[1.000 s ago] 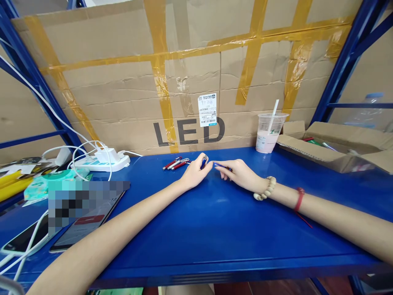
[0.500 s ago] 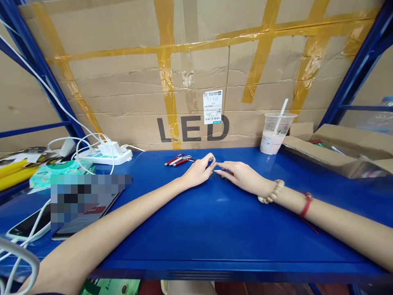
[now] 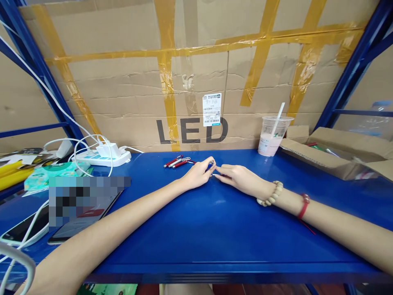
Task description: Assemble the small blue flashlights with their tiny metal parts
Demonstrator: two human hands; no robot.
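Both my hands meet at the middle of the blue shelf top [image 3: 215,229]. My left hand [image 3: 198,174] pinches the end of a small blue pen-like stick [image 3: 210,165] between thumb and fingers. My right hand [image 3: 238,178] lies with its fingers closed around the other end of a thin blue piece, its tip touching the left hand's part. A bead bracelet and a red string sit on my right wrist. Just behind and left of my hands lie several red pen-like sticks [image 3: 177,161] with silver ends.
A plastic cup [image 3: 272,137] with pink drink and a straw stands at the back right, beside an open cardboard box [image 3: 337,153]. A white power strip [image 3: 102,155] with cables, tissue packs and two phones [image 3: 73,227] fill the left. A taped cardboard wall marked LED closes the back.
My hands have drawn closer together, so the two blue parts now meet at their tips. The view has shifted slightly.
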